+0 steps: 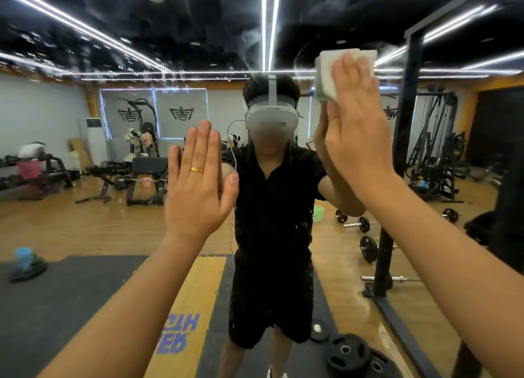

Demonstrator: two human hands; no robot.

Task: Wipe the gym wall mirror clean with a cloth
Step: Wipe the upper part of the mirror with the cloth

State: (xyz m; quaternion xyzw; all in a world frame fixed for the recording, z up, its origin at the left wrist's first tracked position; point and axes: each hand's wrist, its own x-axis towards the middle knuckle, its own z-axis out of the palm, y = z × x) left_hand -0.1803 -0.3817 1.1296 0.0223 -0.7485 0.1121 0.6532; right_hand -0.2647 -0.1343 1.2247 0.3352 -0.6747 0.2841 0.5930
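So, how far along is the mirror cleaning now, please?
Early stage. Done: only a curved wiped streak shows beside the cloth, high on the mirror. In hand: the right hand presses the folded white cloth flat on the glass, while the left hand rests flat on it. Left: water droplets across the upper left and over the reflected dark shirt need wiping.

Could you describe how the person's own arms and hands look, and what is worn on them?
Both forearms are bare: no sleeve, glove or watch is in view. The left hand wears a plain gold ring on one finger. The right hand wears nothing visible.
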